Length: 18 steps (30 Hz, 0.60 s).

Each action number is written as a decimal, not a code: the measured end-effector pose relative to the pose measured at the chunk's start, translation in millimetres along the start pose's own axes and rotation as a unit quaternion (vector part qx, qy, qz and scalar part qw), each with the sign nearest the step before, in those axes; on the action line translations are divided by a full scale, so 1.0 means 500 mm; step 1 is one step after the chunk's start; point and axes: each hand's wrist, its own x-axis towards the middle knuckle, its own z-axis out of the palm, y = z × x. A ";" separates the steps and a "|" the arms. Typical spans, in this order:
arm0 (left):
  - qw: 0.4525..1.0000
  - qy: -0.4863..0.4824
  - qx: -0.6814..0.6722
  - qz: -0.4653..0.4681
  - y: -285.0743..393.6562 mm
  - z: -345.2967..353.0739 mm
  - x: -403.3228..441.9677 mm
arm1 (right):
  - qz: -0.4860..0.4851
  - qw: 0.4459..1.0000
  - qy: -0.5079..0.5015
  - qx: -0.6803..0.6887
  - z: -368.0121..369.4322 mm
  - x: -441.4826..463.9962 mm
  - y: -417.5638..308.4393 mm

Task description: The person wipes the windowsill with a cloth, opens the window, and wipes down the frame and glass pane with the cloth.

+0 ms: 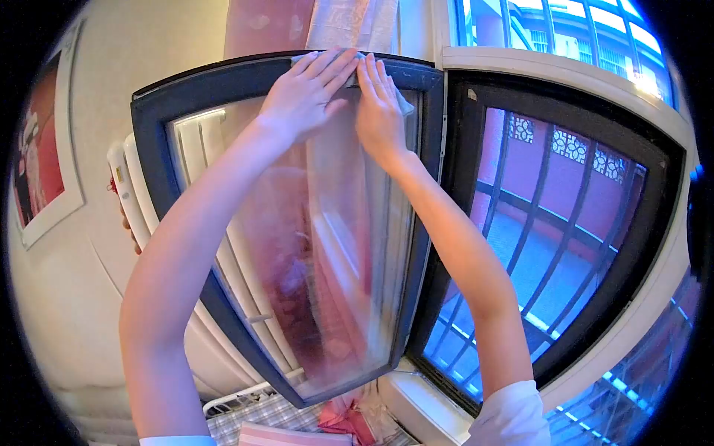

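Observation:
A dark-framed window sash [156,152] with a glass pane [275,186] stands swung inward before me. My left hand [309,93] lies flat along the sash's top rail, its fingers stretched toward the upper edge and its thumb apart. Close beside it, my right hand [381,111] presses a thin grey-blue cloth [405,102] against the same rail, fingers close together. The cloth pokes out to the right of that hand, and a bit shows by the left fingertips. Most of it is hidden under the hands.
A white radiator [134,175] stands behind the sash at left. At right are the dark fixed frame [662,186] and window bars [524,201]. Below lie a checked cover [249,416] and a pink cloth [346,420]. A poster [48,149] hangs on the left wall.

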 end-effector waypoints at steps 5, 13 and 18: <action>1.000 0.015 -0.007 0.004 -0.031 -0.006 -0.033 | -0.011 1.000 0.007 0.014 0.013 0.008 -0.039; 1.000 0.001 -0.008 -0.017 -0.032 -0.041 -0.055 | -0.055 0.997 -0.049 -0.009 -0.009 0.018 -0.034; 0.999 0.010 0.024 -0.044 -0.017 -0.034 -0.050 | -0.147 0.986 -0.065 -0.048 -0.020 0.026 0.009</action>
